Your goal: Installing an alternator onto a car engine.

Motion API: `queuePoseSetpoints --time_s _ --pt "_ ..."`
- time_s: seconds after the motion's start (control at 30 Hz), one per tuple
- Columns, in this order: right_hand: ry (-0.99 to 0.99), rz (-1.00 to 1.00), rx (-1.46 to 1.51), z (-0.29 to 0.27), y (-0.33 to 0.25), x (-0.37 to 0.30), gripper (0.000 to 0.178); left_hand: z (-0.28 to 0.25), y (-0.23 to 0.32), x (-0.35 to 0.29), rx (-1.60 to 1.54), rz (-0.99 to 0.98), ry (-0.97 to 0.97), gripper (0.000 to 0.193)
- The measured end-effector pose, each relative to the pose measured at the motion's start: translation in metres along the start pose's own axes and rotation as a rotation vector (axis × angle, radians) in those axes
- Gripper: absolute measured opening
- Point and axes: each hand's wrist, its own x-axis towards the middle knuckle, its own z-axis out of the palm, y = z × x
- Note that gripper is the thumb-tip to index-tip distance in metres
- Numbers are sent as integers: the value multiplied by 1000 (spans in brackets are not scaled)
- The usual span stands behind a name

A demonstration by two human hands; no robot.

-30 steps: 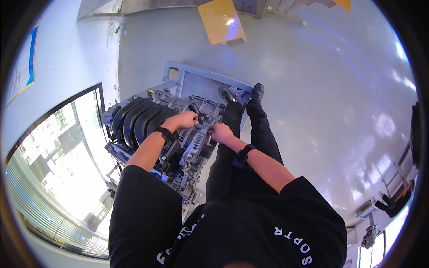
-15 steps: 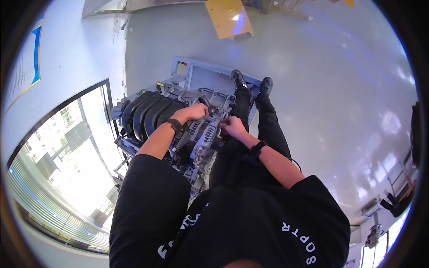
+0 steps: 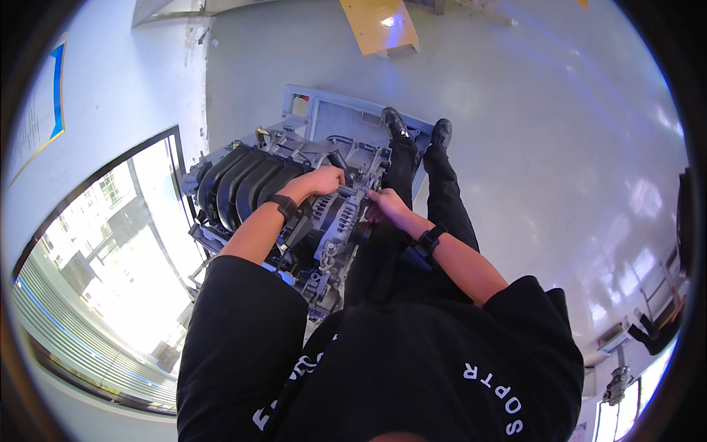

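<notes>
A car engine stands in front of me, its black ribbed intake manifold on the left and a silver alternator with slotted vents at the near right. My left hand is closed at the far edge of the alternator, fingers curled down with their tips hidden. At the alternator's right side, by the silver bracket, my right hand is closed too. Its thumb and fingers are bent against the metal. Whatever either hand grips is too small or hidden to name.
The engine rests on a grey-blue metal stand, with my feet beside its frame. A yellow board-like object lies on the grey floor ahead. On the left is a white wall with a bright window. Another mechanical unit stands far right.
My right hand has shifted slightly up along the alternator's right side. The left hand stays at nearly the same spot, and the view has tilted a little.
</notes>
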Motion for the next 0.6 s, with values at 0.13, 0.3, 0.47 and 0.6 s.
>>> queuePoseSetpoints --time_s 0.13,0.3,0.47,0.6 --pt "211 -581 -809 -2 13 0 37 -5 12 1 5 11 -6 27" --pt "-157 -222 -29 -23 20 12 34 -4 15 1 -15 -17 -7 28" --pt "-39 -7 -6 -6 9 2 27 -5 7 0 -19 -33 -2 27" --pt "188 -603 -720 -5 20 0 27 -6 8 0 -19 -52 -14 27"
